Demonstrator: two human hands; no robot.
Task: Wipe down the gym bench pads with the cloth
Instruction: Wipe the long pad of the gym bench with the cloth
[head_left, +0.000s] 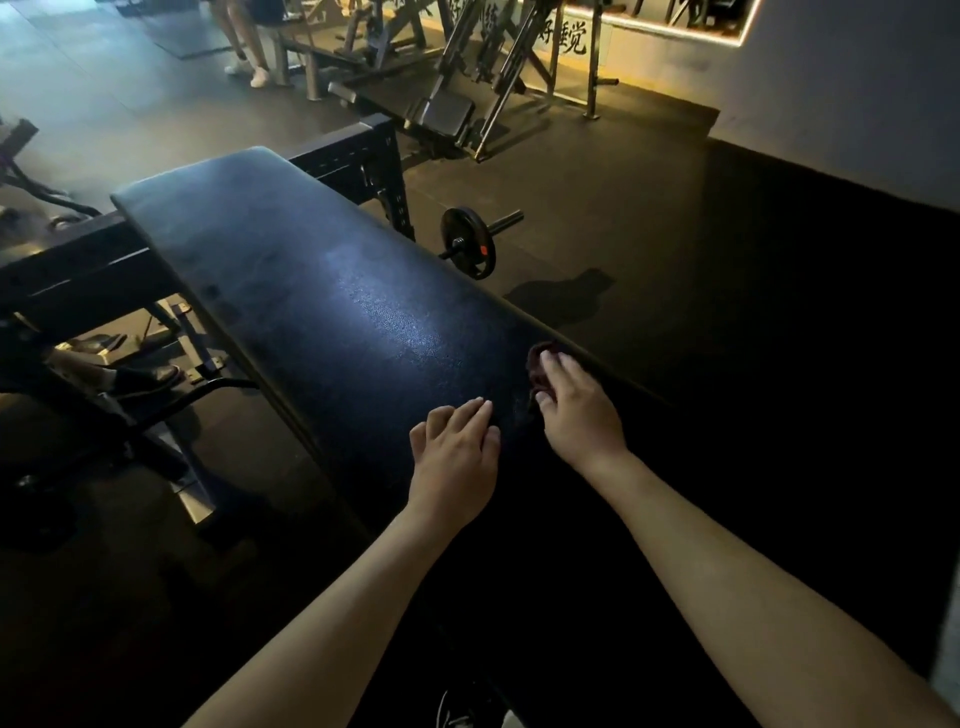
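A long black bench pad (322, 291) runs from the upper left towards me, with a pale sheen in its middle. My right hand (576, 405) presses a dark reddish cloth (537, 358) onto the pad near its right edge; most of the cloth is hidden under the palm. My left hand (457, 452) rests flat on the pad just left of the right hand, fingers together, holding nothing.
A black steel rack frame (358, 166) stands behind the pad. A barbell end with a plate (467, 241) lies on the rubber floor to the right. Other benches and machines (441, 109) stand further back, and a person's legs (244, 47) show at the top left.
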